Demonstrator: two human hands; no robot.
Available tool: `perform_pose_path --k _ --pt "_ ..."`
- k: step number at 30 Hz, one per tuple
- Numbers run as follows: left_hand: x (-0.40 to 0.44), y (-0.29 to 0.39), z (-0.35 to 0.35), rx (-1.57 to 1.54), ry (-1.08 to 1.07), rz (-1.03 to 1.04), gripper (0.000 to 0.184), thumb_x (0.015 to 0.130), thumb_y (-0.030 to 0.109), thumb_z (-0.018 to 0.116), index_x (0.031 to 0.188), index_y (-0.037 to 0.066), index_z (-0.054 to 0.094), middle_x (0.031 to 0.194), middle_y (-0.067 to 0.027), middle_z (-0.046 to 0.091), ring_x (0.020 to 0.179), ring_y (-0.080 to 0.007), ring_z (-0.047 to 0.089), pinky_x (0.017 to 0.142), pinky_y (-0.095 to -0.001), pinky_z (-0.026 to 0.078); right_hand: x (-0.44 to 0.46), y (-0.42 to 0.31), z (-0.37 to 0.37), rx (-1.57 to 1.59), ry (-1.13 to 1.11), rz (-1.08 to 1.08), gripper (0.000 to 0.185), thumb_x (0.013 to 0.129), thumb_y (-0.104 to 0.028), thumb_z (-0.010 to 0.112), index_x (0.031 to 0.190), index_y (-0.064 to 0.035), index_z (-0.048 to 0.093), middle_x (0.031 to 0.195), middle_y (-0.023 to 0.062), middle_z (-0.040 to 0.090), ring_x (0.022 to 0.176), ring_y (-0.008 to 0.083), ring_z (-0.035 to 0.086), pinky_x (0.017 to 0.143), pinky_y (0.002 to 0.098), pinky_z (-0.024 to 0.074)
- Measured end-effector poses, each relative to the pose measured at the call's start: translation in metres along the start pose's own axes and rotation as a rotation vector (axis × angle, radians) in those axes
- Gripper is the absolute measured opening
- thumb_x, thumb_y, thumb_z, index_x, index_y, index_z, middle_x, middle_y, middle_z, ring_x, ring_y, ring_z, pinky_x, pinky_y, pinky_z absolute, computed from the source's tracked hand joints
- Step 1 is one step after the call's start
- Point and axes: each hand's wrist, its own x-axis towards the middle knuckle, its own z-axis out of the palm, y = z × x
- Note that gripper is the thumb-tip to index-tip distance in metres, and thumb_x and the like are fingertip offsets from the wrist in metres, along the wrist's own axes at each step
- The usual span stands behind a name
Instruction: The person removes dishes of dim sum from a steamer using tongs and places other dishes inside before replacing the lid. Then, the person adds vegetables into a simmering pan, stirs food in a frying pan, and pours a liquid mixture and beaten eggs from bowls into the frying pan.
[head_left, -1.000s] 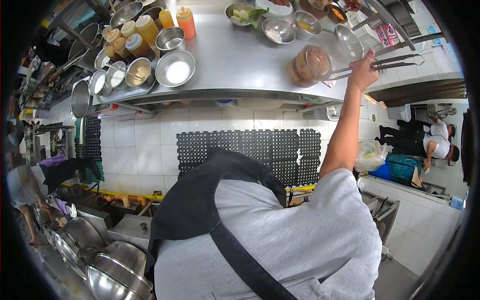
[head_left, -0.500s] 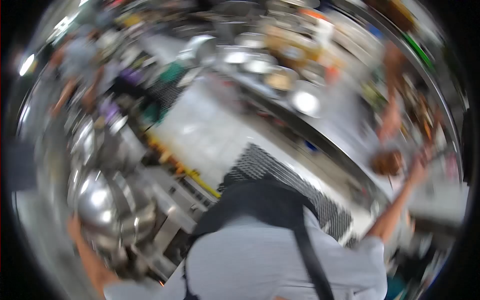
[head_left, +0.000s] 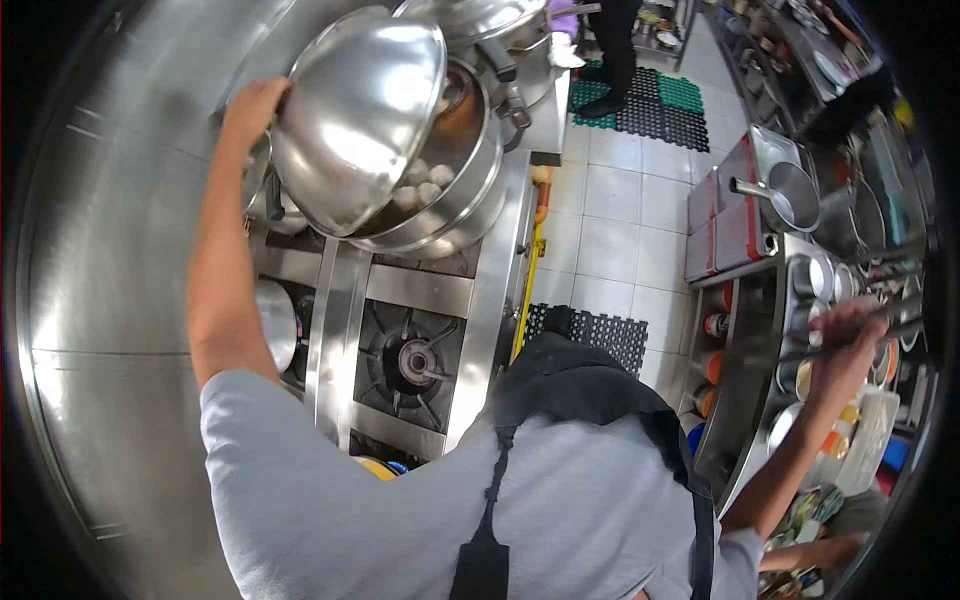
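Note:
My left hand (head_left: 257, 108) grips the edge of a large domed steel lid (head_left: 362, 115), tilted up over a wide steamer pot (head_left: 455, 218). Several pale round balls (head_left: 426, 186) and a brown bowl (head_left: 458, 104) show inside the pot. At the far right, over the counter side, my right hand (head_left: 845, 350) is closed around metal tongs (head_left: 893, 325), which are blurred. Their tips are hard to make out.
A gas burner (head_left: 413, 360) lies in front of the pot. Another lidded pot (head_left: 485, 18) stands behind. Right of the tiled floor (head_left: 607, 220) is a counter with a saucepan (head_left: 790, 197). A person's dark-clad legs (head_left: 613, 45) are at the top; another person's forearm (head_left: 815, 553) is at lower right.
The view has swung left from the prep counter to the stove. My left hand has come onto the lid, now raised at a tilt. My right hand still holds the tongs.

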Motion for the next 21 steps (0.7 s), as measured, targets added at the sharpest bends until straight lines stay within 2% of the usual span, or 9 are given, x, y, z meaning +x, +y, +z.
perform_pose_path --k 3,7,10,13,17,18,19,20,21 --pt "-0.040 -0.019 -0.011 -0.538 0.112 -0.339 0.054 0.094 0.049 0.053 0.116 0.004 0.074 0.102 -0.0082 0.072 0.089 -0.0230 0.064 0.080 -0.0375 0.049 0.069 -0.025 0.151 0.131 -0.435 -0.129 0.085 0.086 -0.086 0.049 0.102 -0.0034 0.055 0.089 0.0057 0.054 0.084 0.0205 0.062 0.083 0.0415 0.0545" --pt "-0.063 -0.054 -0.015 -0.680 0.224 -0.456 0.045 0.094 0.050 0.056 0.105 0.010 0.074 0.088 0.0010 0.063 0.075 -0.0112 0.051 0.068 -0.0277 0.040 0.098 -0.038 0.332 0.532 -0.771 -0.111 0.084 0.086 -0.086 0.051 0.103 -0.0036 0.054 0.098 0.0068 0.051 0.086 0.0223 0.054 0.085 0.0448 0.0463" --pt "-0.073 -0.058 -0.023 -0.692 0.263 -0.477 0.041 0.095 0.051 0.056 0.100 0.014 0.074 0.084 0.0040 0.061 0.071 -0.0083 0.047 0.065 -0.0264 0.035 0.119 -0.003 0.434 0.525 -1.087 -0.334 0.088 0.093 -0.084 0.038 0.105 0.0019 0.057 0.093 0.0141 0.062 0.084 0.0265 0.064 0.082 0.0439 0.0531" --pt "-0.078 -0.076 -0.017 -0.761 0.282 -0.431 0.040 0.096 0.053 0.055 0.098 0.017 0.073 0.076 0.0084 0.057 0.068 -0.0051 0.044 0.064 -0.0250 0.032 0.097 0.016 0.499 0.455 -1.015 -0.260 0.078 0.094 -0.078 0.040 0.084 -0.0032 0.062 0.074 0.0148 0.070 0.063 0.0275 0.071 0.062 0.0355 0.0605" --pt "-0.084 -0.091 -0.008 -0.850 0.358 -0.473 0.038 0.097 0.051 0.055 0.097 0.018 0.073 0.076 0.0079 0.056 0.068 -0.0049 0.043 0.065 -0.0244 0.032 0.074 0.042 0.519 0.207 -0.989 -0.250 0.081 0.098 -0.077 0.034 0.091 0.0002 0.057 0.079 0.0147 0.065 0.070 0.0241 0.066 0.067 0.0375 0.0551" --pt "-0.086 -0.091 -0.010 -0.830 0.326 -0.477 0.040 0.101 0.049 0.051 0.112 0.014 0.068 0.096 0.0021 0.058 0.086 -0.0094 0.049 0.079 -0.0283 0.036 0.074 0.048 0.517 0.079 -1.066 -0.294 0.088 0.097 -0.080 0.030 0.098 0.0031 0.059 0.085 0.0175 0.066 0.078 0.0269 0.067 0.077 0.0394 0.0559" --pt "-0.088 -0.088 -0.014 -0.810 0.290 -0.481 0.045 0.105 0.046 0.047 0.127 0.010 0.063 0.116 -0.0038 0.061 0.104 -0.0139 0.054 0.093 -0.0322 0.040 0.062 0.056 0.521 0.231 -0.960 -0.227 0.074 0.108 -0.062 0.034 0.084 -0.0007 0.068 0.076 0.0061 0.070 0.077 0.0131 0.065 0.067 0.0275 0.0448" --pt "-0.091 -0.087 -0.014 -0.789 0.253 -0.484 0.052 0.109 0.043 0.043 0.141 0.005 0.058 0.136 -0.0096 0.064 0.122 -0.0184 0.059 0.107 -0.0361 0.044 0.058 0.063 0.521 0.213 -0.977 -0.239 0.073 0.108 -0.062 0.035 0.085 -0.0010 0.068 0.076 0.0060 0.069 0.074 0.0125 0.063 0.067 0.0273 0.0446" --pt "-0.091 -0.093 -0.011 -0.854 0.273 -0.493 0.052 0.109 0.043 0.043 0.141 0.005 0.059 0.137 -0.0098 0.063 0.123 -0.0184 0.059 0.108 -0.0363 0.044 0.056 0.070 0.522 0.198 -0.992 -0.251 0.072 0.108 -0.062 0.035 0.086 -0.0013 0.068 0.075 0.0058 0.069 0.072 0.0119 0.062 0.067 0.0272 0.0445"
